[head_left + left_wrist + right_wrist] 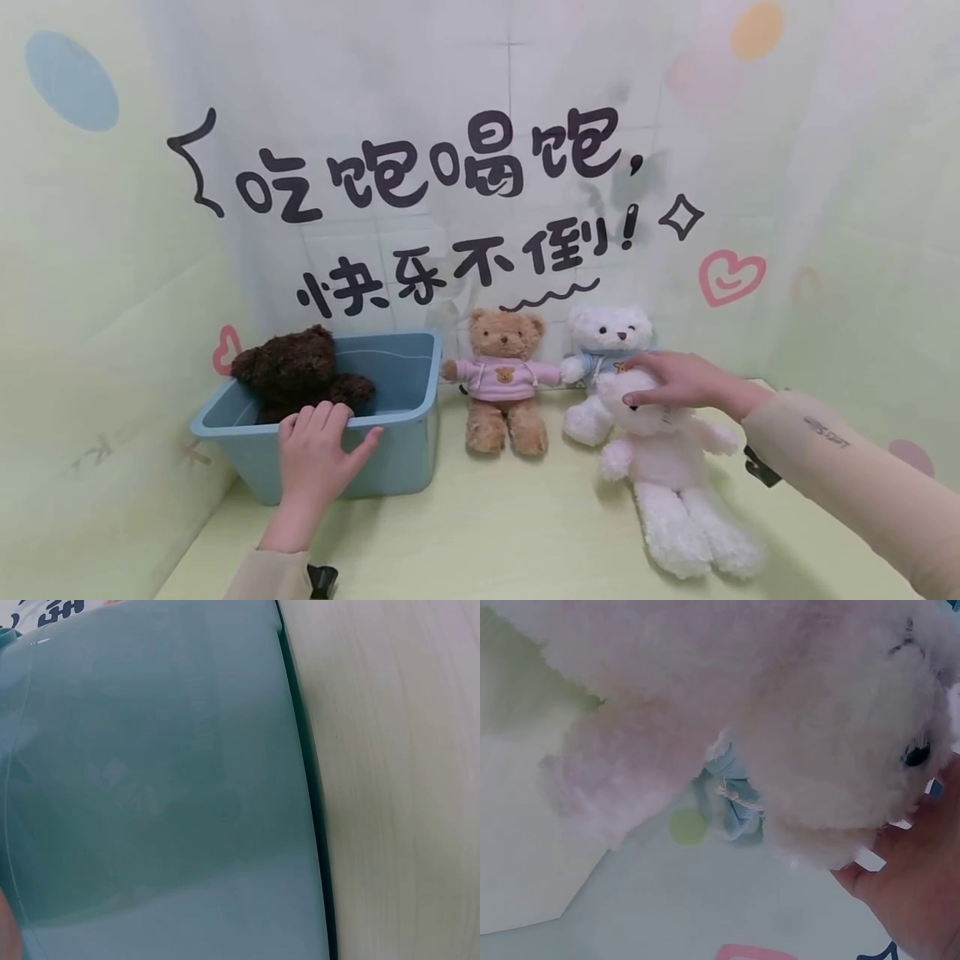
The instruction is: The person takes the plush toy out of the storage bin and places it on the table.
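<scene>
Head view: left hand (318, 446) curled over front rim of blue bin (405, 454), hiding part of dark brown bear (296, 375) inside; right hand (678, 379) gripping head of white plush (667, 467), face covered. Left wrist view: only bin wall (165, 787), fingers unseen. Right wrist view: plush head (840, 750) blurred, palm (919, 889) cut off at edge.

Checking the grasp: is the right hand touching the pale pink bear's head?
Touching. The head view shows the right hand laid over the pale pink bear at its head; the right wrist view shows the palm against the fur.
</scene>
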{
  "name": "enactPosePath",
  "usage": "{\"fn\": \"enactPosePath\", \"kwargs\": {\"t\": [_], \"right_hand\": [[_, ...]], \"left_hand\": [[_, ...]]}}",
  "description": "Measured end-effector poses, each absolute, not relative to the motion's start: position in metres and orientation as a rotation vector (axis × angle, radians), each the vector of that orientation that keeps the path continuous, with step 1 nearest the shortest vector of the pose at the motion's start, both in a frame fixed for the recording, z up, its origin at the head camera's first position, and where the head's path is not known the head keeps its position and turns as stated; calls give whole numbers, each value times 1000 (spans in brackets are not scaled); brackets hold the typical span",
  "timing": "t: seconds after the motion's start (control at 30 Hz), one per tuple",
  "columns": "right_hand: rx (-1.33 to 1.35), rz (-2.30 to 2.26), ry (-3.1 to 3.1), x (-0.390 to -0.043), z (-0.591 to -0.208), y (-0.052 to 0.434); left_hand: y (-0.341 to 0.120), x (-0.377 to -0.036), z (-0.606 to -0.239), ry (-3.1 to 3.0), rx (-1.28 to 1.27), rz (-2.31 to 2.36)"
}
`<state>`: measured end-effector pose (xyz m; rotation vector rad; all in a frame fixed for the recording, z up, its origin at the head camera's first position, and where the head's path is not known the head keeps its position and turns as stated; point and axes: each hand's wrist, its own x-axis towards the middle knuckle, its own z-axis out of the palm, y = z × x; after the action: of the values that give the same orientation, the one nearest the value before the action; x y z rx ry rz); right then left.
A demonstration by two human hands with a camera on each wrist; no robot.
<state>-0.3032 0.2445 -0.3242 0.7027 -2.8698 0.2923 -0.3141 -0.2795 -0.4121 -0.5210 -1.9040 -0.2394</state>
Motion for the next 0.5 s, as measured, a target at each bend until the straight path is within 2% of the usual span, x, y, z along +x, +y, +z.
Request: {"fn": "enactPosePath", "kwargs": {"t": [0.23, 0.5], "right_hand": [[663, 136, -2895, -309, -321, 227], [671, 309, -3030, -307, -317, 229]], "left_hand": [[-281, -313, -412, -1906, -511, -232], [-279, -310, -411, -1923, -522, -243]]}}
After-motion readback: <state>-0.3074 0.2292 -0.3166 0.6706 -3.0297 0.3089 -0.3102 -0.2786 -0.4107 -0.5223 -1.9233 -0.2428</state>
